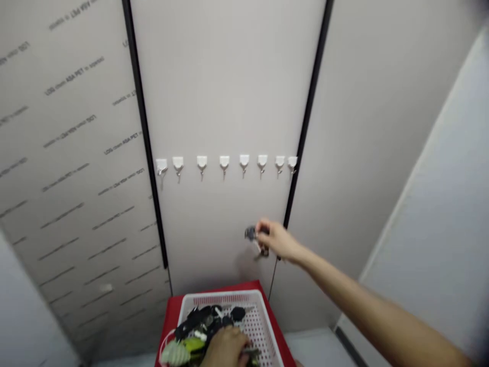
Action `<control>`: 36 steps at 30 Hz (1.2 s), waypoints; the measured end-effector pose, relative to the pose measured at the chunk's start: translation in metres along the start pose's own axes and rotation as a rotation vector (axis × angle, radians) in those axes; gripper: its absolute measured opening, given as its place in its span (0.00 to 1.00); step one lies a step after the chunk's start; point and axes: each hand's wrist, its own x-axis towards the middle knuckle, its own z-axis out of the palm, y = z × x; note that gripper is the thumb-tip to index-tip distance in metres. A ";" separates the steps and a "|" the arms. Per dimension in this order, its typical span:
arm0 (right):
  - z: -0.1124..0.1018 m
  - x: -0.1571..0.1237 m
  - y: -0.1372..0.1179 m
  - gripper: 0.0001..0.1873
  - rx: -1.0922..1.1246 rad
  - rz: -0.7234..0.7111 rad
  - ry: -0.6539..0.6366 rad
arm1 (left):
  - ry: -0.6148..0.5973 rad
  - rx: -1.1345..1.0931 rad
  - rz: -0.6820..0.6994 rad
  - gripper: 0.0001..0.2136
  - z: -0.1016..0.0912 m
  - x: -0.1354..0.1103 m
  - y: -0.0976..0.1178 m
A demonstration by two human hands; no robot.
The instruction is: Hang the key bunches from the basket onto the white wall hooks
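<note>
Keys (251,234) sit in a small bunch, pinched in the right hand (278,239) out in front of a pale wall panel (225,86), low down and near a black strip (301,168). That panel is the biggest thing here. A grey panel (72,153) with printed words stands on its left, and a plain panel (374,127) stands on its right. Across the middle of the pale panel runs a row of eight small white stick-on hooks (227,163), each with a thin metal hook under it. Down below is a red worktop (170,311), and on it sits a white plastic basket (221,299) with lots of little holes. The basket holds a heap of more keys (202,322) with black fobs (237,313), and a pale green tag (174,352) lies at its front edge. The left hand (225,349) is down on that heap, and its fingers are hidden, so I cannot tell if they are apart or together. The fingers of the right hand are pressed together on the bunch. Keys look light, hard and stiff, so they should not break, but smooth metal can slip and a bunch can swing. The ring or fob looks like the best place to pinch.
</note>
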 end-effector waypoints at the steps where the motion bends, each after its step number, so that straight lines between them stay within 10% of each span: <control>1: 0.023 -0.012 0.022 0.03 0.004 0.063 -0.084 | 0.026 0.006 -0.014 0.10 -0.006 -0.004 0.000; 5: 0.087 -0.053 0.088 0.05 -0.072 0.207 -0.169 | 0.202 -0.060 -0.084 0.10 -0.034 -0.015 -0.007; 9: 0.099 -0.059 0.098 0.06 -0.178 0.162 -0.219 | 0.361 -0.303 -0.138 0.09 -0.060 -0.014 -0.021; 16: 0.072 0.002 0.013 0.20 0.381 0.096 -0.077 | 0.531 -1.147 -0.167 0.18 -0.141 0.005 -0.006; 22: 0.061 0.034 -0.054 0.28 0.938 0.019 -0.297 | 0.330 -1.339 0.110 0.26 -0.202 0.014 0.033; 36: 0.076 0.031 -0.051 0.28 0.816 0.046 -0.308 | 0.306 -1.241 0.055 0.26 -0.198 0.012 0.038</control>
